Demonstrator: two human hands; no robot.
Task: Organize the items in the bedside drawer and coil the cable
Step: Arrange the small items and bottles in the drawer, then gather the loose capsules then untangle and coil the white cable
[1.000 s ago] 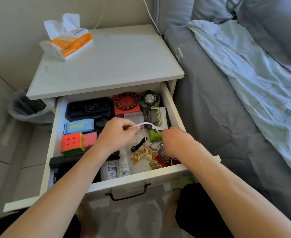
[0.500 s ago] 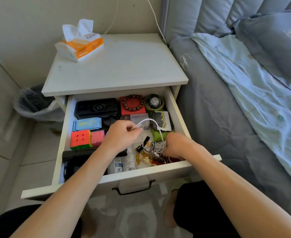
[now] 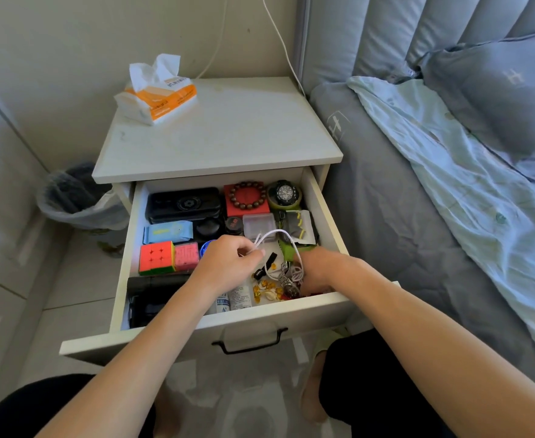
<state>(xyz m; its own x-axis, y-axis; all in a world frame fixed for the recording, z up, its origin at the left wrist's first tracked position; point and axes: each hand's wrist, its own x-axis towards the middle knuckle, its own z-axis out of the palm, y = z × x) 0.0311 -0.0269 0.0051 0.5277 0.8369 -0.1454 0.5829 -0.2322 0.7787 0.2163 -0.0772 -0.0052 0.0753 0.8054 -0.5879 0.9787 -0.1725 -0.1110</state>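
The white bedside drawer [image 3: 326, 213] stands pulled out and full of small items. A thin white cable [image 3: 278, 233] arches between my two hands above the drawer's front right part. My left hand [image 3: 228, 267] pinches a doubled loop of the cable. My right hand [image 3: 319, 270] reaches down among the cable's lower loops beside a metal watch [image 3: 289, 284]; its fingertips are hidden, so its hold is unclear. In the drawer lie a black case [image 3: 182, 203], a colour cube [image 3: 156, 257], a pink cube [image 3: 186, 256], a bead bracelet [image 3: 247, 195] and a black watch [image 3: 284, 193].
A tissue pack [image 3: 158, 93] sits on the nightstand top [image 3: 228, 134]. A lined bin [image 3: 73, 194] stands on the floor at the left. The bed [image 3: 433, 200] with grey cover and pale blue sheet borders the drawer on the right. My knees are below the drawer front.
My left hand has gathered the cable into a tighter doubled loop. My right hand has sunk lower toward the drawer's front right corner. The camera has tilted up and back.
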